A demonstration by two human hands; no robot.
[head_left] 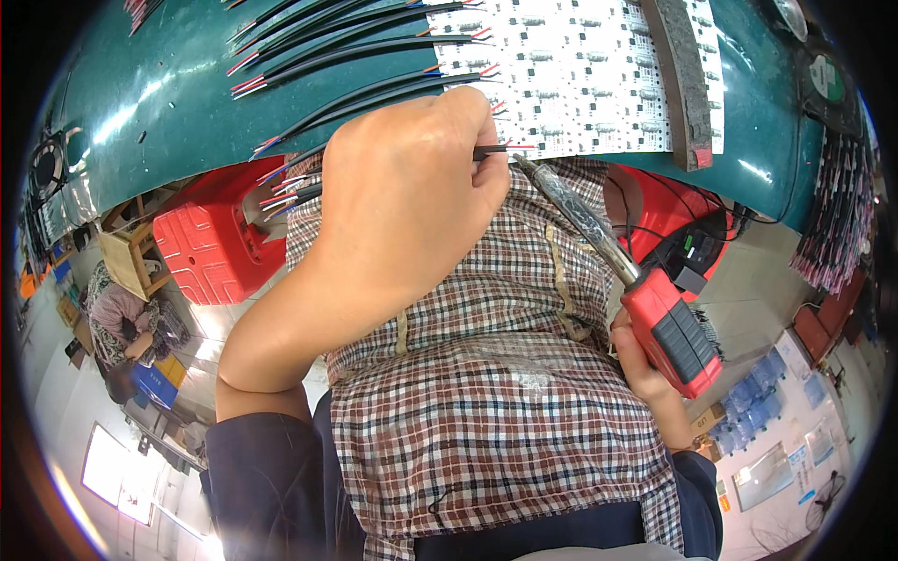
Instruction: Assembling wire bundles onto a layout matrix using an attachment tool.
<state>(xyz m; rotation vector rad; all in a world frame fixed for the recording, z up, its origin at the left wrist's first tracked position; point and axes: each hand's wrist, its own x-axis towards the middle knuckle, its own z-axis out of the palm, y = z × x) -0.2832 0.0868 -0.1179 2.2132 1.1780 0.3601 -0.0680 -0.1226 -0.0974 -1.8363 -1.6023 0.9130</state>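
My left hand point(402, 187) pinches a thin black cable point(489, 151) close to its stripped end, where fine red and pale wires stick out to the right. That end lies at the near edge of a white circuit board panel point(580, 79), which bears rows of small components. My right hand point(638, 360) grips a soldering iron point(591, 229) by its red and black handle. The iron's tip comes up just right of the stripped wires; whether they touch I cannot tell. Several more black cables point(365, 56) lie side by side, some with ends resting on the panel.
A dark metal bar point(675, 84) lies across the panel's right part on the green table point(187, 103). Bundled wires point(837, 215) hang at the right edge, near a black fan point(825, 79). Red stools point(210, 234) stand below. Another person point(122, 313) sits far left.
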